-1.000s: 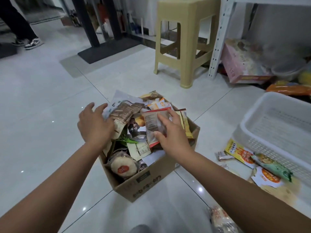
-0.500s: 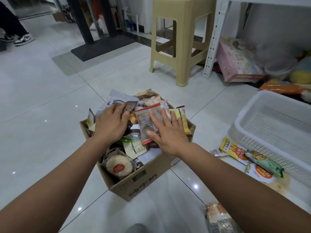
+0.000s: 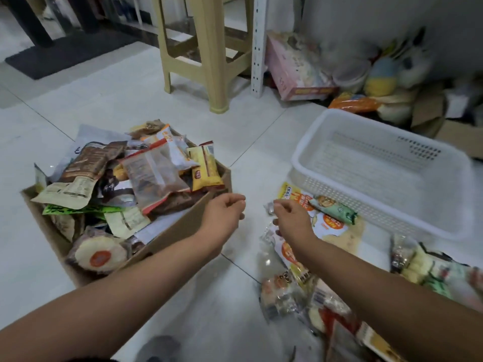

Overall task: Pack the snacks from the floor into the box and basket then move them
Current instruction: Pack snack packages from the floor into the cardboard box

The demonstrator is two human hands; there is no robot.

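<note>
A: As the box [image 3: 188,220] is heaped over its rim, you should send the rest to the basket [image 3: 379,218], which stands empty just behind the snacks [image 3: 330,224] on the floor.

B: Yes. Your left hand [image 3: 224,212] hangs loosely curled at the box corner and holds nothing. Your right hand [image 3: 292,220] has fingertips at a small silver wrapper [image 3: 269,208]; whether it pinches it, I cannot tell.

A: Then use both hands, flat packets first.

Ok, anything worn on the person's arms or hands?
Nothing shows. The left hand and right hand are ungloved, with no watch, bracelet or ring visible. The arms behind them are bare to the frame edge, with no sleeves in view.
</note>
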